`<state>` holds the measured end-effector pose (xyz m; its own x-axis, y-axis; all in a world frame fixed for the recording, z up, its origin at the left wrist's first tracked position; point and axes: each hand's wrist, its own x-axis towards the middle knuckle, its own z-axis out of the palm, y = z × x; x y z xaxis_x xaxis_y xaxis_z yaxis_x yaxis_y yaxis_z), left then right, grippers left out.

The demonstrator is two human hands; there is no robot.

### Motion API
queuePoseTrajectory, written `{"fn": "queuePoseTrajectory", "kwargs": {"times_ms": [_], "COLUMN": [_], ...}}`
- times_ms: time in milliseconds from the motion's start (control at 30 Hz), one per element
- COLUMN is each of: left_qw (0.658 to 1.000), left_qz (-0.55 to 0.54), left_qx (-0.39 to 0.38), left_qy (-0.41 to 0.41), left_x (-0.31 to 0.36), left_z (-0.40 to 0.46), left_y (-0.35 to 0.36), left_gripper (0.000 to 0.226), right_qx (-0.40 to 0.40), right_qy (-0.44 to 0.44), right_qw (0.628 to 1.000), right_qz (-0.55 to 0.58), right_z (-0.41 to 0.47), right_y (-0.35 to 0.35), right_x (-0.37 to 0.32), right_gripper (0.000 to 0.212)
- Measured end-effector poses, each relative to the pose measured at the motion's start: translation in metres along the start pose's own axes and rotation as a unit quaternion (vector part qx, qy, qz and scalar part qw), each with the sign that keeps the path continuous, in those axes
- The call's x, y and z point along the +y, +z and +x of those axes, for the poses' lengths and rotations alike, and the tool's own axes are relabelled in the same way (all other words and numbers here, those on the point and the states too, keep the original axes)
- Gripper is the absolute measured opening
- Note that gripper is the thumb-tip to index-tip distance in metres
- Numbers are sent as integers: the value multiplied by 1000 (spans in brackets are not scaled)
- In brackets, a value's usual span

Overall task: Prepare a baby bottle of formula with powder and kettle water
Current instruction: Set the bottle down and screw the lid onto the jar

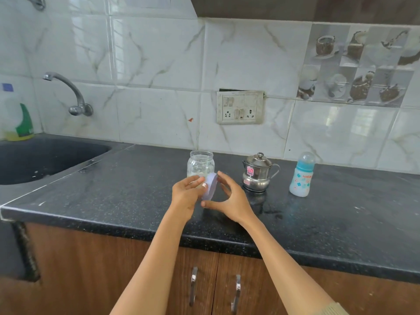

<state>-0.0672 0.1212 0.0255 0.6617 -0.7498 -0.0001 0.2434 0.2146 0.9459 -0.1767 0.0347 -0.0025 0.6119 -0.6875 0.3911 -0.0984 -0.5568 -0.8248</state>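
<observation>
I hold the lavender lid tilted on edge in my left hand, my right hand loosely spread beside it, gripping nothing; the powder jar stands uncapped at twelve o'clock. Scooping, pouring and mixing seem to remain. The kettle sits at two o'clock, the baby bottle capped at three, nothing between.

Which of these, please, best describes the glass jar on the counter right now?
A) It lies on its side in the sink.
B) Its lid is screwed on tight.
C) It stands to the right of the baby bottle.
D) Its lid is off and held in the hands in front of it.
D: the jar stands open-mouthed on the counter, while the pale purple lid sits tilted between the left hand and right hand.
</observation>
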Motion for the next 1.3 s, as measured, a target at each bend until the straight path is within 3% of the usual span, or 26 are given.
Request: {"fn": "queuePoseTrajectory", "kwargs": {"times_ms": [133,267,333,433,567,667,733,867,1000,1300], "left_qw": [987,991,998,972,930,923,926,930,928,931], "left_qz": [-113,-114,-34,146,323,354,346,322,316,310], "left_qx": [-69,-55,10,90,88,79,87,101,106,93], "left_qy": [-90,-35,55,162,150,130,126,144,167,171], "left_x": [8,8,8,3,-3,-6,-7,-11,-13,-16], "left_z": [15,31,39,59,84,96,102,105,107,114], "left_y": [0,2,3,1,7,15,17,14,14,11], "left_gripper": [43,46,52,79,122,131,124,85,82,75], "right_qx": [25,49,70,92,-17,-136,-192,-254,-304,-358], "right_qy": [-28,-47,-48,-37,-20,11,28,36,45,87], "right_qw": [999,997,996,995,998,977,957,926,894,873], "right_qz": [18,31,34,32,-66,-166,-214,-277,-327,-319], "right_z": [17,43,62,96,142,169,181,194,198,202], "right_y": [1,-6,-14,-29,-40,-37,-34,-26,-22,-22], "right_x": [-1,0,-5,-20,-43,-55,-61,-66,-72,-84], "right_gripper": [82,69,76,84,82,79,78,75,75,75]}}
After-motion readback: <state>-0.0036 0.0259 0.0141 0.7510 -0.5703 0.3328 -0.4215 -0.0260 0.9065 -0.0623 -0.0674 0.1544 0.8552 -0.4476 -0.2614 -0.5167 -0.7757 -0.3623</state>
